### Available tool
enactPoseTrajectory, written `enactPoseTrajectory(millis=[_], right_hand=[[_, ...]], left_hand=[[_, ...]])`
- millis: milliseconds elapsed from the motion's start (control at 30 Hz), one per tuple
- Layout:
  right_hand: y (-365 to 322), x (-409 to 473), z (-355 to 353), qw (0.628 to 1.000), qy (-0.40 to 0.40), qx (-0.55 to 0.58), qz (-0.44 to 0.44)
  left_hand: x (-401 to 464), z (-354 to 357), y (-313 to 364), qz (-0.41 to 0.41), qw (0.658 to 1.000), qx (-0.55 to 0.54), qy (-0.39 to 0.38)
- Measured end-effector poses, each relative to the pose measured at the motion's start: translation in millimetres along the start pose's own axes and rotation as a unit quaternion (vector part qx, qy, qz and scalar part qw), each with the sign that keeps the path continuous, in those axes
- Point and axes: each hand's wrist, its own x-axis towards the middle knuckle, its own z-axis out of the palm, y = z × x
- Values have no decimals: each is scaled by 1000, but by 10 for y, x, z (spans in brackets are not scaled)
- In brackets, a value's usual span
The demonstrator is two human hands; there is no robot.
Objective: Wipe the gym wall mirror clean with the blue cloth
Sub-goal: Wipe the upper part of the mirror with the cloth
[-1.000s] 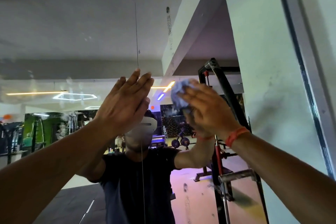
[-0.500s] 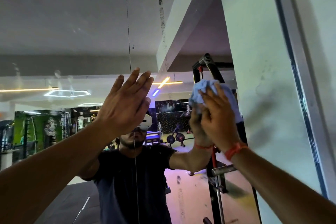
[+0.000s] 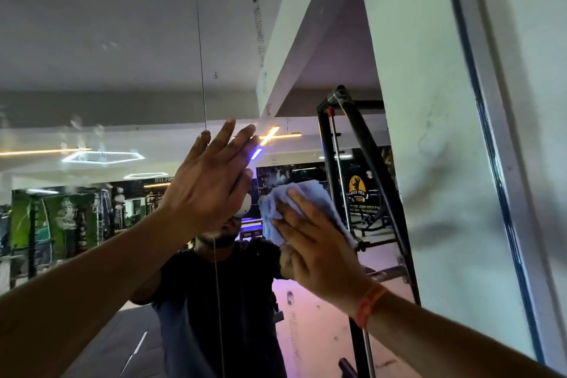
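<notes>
The wall mirror (image 3: pixel 122 55) fills most of the view and reflects the gym and a person in a dark shirt. My left hand (image 3: pixel 211 184) rests flat on the glass with straight fingers, over a thin vertical seam (image 3: pixel 201 70) between two panes. My right hand (image 3: pixel 319 252) presses the crumpled blue cloth (image 3: pixel 282 209) flat against the mirror, just right of the left hand. Its fingers lie spread over the cloth. Smudges show on the glass at the far left (image 3: pixel 76 129).
The mirror's metal frame (image 3: pixel 491 132) runs down the right side, with bare wall beyond it. A black weight rack (image 3: pixel 362 138) and ceiling lights show only as reflections.
My right hand has slid the cloth down and to the left on the glass, closer to my left hand. My left hand has stayed pressed in place.
</notes>
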Motion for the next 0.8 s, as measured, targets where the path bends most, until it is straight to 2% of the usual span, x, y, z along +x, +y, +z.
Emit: enactPoseTrajectory(millis=[67, 100, 167, 233, 267, 300, 367, 433, 467, 500, 567, 633, 667, 700, 733, 800], right_hand=[[354, 23, -168, 996, -23, -50, -70], [563, 28, -236, 996, -11, -71, -49], [852, 7, -308, 994, 52, -62, 76], [646, -33, -148, 968, 119, -11, 221], [428, -52, -33, 958, 132, 11, 255], [213, -73, 68, 961, 125, 35, 243], [-36, -146, 126, 993, 65, 37, 87], [258, -96, -69, 997, 9, -17, -73], [523, -43, -174, 993, 2, -58, -99], [800, 7, -262, 993, 9, -91, -74], [1274, 4, -435, 989, 68, -84, 103], [1360, -85, -473, 942, 169, -6, 289], [1262, -103, -399, 917, 211, 14, 337], [1103, -95, -302, 905, 229, 18, 359], [941, -107, -221, 909, 220, 11, 353], [752, -209, -162, 957, 141, 1, 254]], left_hand=[[-1, 0, -13, 2, 1000, -4, -7], [-10, 0, -21, 6, 1000, 0, -13], [-21, -2, -39, 20, 999, 6, -31], [-31, -10, -46, 30, 999, 8, -42], [-32, -17, -47, 31, 998, 11, -44], [-25, -18, -46, 31, 998, 15, -45], [9, -14, -48, 41, 998, 19, -47], [66, 4, -30, 60, 997, 14, -48], [97, 18, -8, 67, 997, 9, -47], [129, 33, 20, 74, 996, 5, -47], [182, 59, 95, 90, 995, 2, -40], [237, 79, 195, 113, 993, 12, -19], [280, 101, 242, 128, 992, 20, -7], [315, 120, 282, 140, 990, 28, 3], [368, 154, 335, 149, 988, 32, 9], [494, 232, 436, 161, 986, 35, 9]])
